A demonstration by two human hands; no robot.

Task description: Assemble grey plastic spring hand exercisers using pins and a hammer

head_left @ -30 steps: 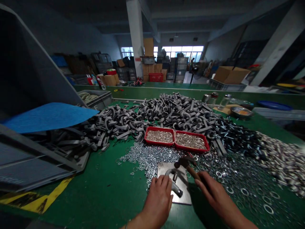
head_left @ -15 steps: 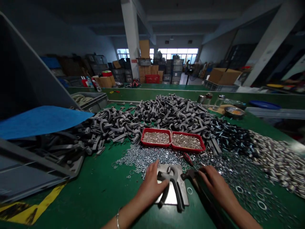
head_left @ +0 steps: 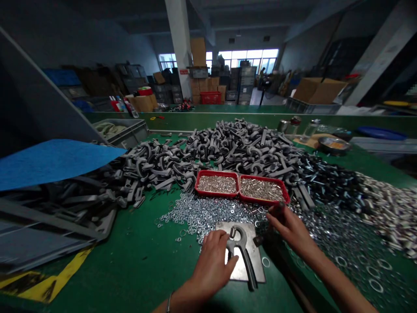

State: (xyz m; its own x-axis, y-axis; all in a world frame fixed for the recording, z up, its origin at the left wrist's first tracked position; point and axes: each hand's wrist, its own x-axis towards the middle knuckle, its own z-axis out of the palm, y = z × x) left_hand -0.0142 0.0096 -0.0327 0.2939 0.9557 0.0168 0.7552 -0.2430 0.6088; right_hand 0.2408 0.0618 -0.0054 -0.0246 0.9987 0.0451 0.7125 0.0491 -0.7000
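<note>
While resting the left hand (head_left: 213, 258), the nearer one, against the left side of the grey clamp (head_left: 241, 244), cannot tell whether gripping or only touching; slants lengthwise on the metal plate (head_left: 257, 263) from the far edge past the near edge, close to the near right corner. Closes the right hand (head_left: 289, 226) round a dark, blurred handle (head_left: 278, 210) beyond the plate's right edge. Looks matt grey, hook-headed, dark-legged, with a bright metal cylinder (head_left: 233, 232) at the hook's mouth.

We identify the clamp (head_left: 249, 265) by its matt grey body, and the plate (head_left: 239, 274) beneath it by smooth, reflective bare metal. We note glossy red plastic on the trays (head_left: 263, 201), a slight sheen on the smooth green table top (head_left: 146, 278), bright metal washers (head_left: 211, 209), shiny metal cylinders (head_left: 391, 209), a matt blue sheet (head_left: 58, 163) and dull brown cardboard on the box (head_left: 317, 91).
</note>
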